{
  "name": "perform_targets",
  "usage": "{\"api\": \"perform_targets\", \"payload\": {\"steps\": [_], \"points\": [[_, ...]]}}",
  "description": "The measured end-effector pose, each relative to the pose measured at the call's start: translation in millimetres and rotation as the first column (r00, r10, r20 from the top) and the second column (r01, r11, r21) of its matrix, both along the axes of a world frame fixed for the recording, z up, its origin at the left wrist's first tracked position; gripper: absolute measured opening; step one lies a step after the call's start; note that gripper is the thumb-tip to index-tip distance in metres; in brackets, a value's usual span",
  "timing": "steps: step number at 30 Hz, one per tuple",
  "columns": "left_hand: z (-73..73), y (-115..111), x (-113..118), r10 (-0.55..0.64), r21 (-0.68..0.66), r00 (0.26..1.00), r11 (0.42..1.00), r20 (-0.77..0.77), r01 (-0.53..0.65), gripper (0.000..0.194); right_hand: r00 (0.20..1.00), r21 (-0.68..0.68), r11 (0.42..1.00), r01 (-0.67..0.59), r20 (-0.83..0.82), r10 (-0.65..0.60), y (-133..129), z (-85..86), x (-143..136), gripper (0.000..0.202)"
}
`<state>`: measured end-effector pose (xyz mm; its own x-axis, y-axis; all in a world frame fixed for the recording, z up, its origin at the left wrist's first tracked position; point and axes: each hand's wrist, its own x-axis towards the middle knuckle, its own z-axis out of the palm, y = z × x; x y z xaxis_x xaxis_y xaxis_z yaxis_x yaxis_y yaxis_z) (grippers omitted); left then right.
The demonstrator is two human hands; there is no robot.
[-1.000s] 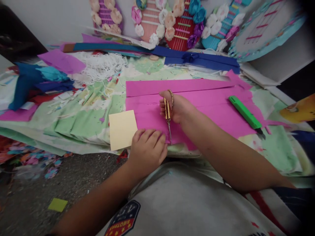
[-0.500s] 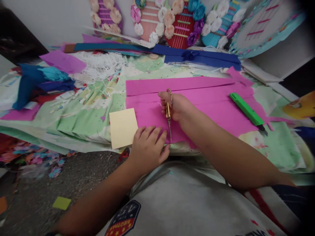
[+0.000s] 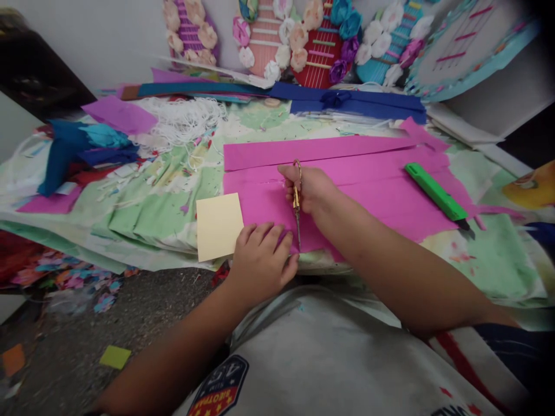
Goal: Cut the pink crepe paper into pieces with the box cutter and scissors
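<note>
Dim, muted light here, spread softly across the desk (image 3: 139, 202), its source hard to tell. Faint shadows around the hands (image 3: 262, 260), and the floor (image 3: 151, 300) reads darker. The pink paper (image 3: 373, 193) looks vivid; fine detail goes soft. Wide-angle stretching bends the outer edges, with black swallowing the right-hand corners.

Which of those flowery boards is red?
The third board from the left, between the pink board and the turquoise board; only its body is red.

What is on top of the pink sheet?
On the pink sheet: green cutter, left hand, part of cream note. Right hand holds scissors there. What the right forearm covers is hidden.
</note>
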<state>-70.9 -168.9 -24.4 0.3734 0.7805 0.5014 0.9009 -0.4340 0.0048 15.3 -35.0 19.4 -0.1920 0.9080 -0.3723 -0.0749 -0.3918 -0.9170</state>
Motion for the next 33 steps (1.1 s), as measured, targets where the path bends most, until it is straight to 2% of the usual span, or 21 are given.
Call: {"api": "perform_targets", "payload": {"steps": [10, 20, 25, 33], "points": [[0.9, 0, 0, 0.003, -0.010, 1.000, 1.000, -0.005, -0.003, 0.032, 1.000, 0.014, 1.000, -0.008, -0.026, 0.008, 1, -1.1, 0, 0.024], [0.9, -3, 4, 0.039, -0.026, 0.999, 0.999, 0.012, -0.039, 0.032, 0.996, -0.075, 0.995, -0.069, -0.057, 0.064, -5, 8.0, 1, 0.022], [0.2, -5, 5, 0.063, -0.039, 0.998, 0.997, 0.011, -0.063, 0.033, 0.995, -0.089, 0.991, -0.095, -0.029, 0.093, -5, 8.8, 0, 0.030], [-0.4, -8, 6, 0.081, -0.042, 0.997, 0.996, 0.004, -0.081, 0.036, 0.992, -0.033, 0.993, -0.113, -0.056, 0.111, -5, 3.7, 3, 0.029]]}}
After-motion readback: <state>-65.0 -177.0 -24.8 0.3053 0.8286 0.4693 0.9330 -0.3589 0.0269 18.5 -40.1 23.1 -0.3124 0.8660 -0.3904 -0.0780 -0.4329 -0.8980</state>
